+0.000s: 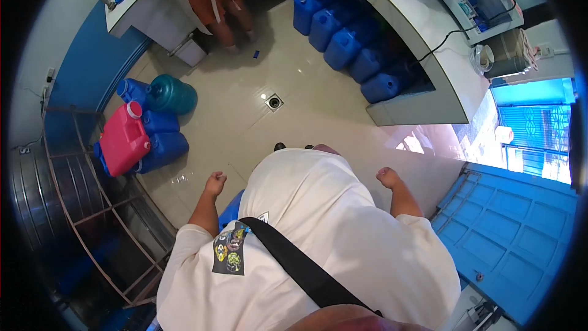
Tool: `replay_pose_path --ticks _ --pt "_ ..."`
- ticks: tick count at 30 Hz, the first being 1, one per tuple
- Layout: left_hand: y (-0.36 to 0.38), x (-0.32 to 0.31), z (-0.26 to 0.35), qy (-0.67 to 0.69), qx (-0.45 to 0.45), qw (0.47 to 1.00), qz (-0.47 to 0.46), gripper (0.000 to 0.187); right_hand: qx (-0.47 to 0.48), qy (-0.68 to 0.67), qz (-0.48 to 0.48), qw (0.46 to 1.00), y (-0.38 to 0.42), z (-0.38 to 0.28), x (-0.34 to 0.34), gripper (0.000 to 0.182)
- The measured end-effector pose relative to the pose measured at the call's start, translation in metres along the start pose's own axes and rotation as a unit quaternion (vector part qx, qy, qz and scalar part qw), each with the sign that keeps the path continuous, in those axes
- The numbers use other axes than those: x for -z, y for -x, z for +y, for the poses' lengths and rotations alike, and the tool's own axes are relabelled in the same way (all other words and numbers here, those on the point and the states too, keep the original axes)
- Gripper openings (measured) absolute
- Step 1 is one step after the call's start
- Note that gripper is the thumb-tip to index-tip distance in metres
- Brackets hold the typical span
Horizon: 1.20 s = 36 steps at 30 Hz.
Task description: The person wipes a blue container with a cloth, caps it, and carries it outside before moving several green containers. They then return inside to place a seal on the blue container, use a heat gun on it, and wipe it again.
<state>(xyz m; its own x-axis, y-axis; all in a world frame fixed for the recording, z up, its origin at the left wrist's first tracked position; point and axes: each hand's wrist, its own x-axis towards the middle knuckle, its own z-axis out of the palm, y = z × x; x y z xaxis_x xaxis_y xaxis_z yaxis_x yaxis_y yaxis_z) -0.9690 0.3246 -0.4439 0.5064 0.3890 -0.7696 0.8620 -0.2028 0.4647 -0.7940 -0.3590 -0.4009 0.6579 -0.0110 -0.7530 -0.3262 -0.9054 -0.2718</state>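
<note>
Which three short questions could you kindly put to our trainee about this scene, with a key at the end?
1. Multiple choice: what is set in the tiled floor ahead of the person?
A) a rug
B) a drain
C) a wooden hatch

2. True or false: the pink jug is on the same side as the person's left hand.

3. Fill the gap: the strap that crosses the pale shirt is ____ in colour.

Key: 1. B; 2. True; 3. black
</note>
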Motion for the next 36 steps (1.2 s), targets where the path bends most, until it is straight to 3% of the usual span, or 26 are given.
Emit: replay_pose_path --ticks 7,14,17,19,22,24,28,31,33,36 --pt "-0.048 0.025 0.098 -0.086 -0.105 0.989 -0.053 0.050 0.003 -0.162 0.055 0.985 0.009 -0.035 -0.050 0.038" --pt "-0.073 0.022 0.138 -0.120 -0.136 0.979 -0.094 0.050 -0.052 -0.171 0.076 0.981 0.043 -0.033 -0.075 0.037" --pt "-0.072 0.018 0.142 -0.136 -0.121 0.976 -0.120 0.049 -0.088 -0.175 0.077 0.978 0.057 -0.024 -0.084 0.038" --pt "-0.069 0.011 0.151 -0.105 -0.004 0.984 -0.143 0.047 -0.081 -0.195 0.075 0.975 0.063 -0.016 -0.091 0.039" --pt "-0.073 0.000 0.178 -0.056 0.029 0.983 -0.170 0.046 -0.121 -0.232 0.049 0.964 0.062 -0.004 -0.101 0.039" --pt "-0.081 -0.015 0.212 -0.030 0.006 0.984 -0.178 0.046 -0.113 -0.238 0.061 0.963 0.056 0.004 -0.106 0.039" --pt "-0.084 -0.050 0.332 0.005 -0.099 0.978 -0.184 0.046 -0.072 -0.195 0.108 0.972 -0.004 0.047 -0.128 0.030" --pt "-0.066 -0.071 0.463 0.045 -0.212 0.958 -0.185 0.046 -0.041 -0.269 0.144 0.951 -0.023 0.006 -0.044 0.030" --pt "-0.045 -0.077 0.555 0.074 -0.285 0.938 -0.181 0.047 0.054 -0.308 0.163 0.936 -0.059 -0.009 0.012 0.028" --pt "0.002 -0.083 0.689 0.113 -0.403 0.889 -0.184 0.048 0.133 -0.256 0.204 0.936 -0.081 -0.067 0.137 0.028"
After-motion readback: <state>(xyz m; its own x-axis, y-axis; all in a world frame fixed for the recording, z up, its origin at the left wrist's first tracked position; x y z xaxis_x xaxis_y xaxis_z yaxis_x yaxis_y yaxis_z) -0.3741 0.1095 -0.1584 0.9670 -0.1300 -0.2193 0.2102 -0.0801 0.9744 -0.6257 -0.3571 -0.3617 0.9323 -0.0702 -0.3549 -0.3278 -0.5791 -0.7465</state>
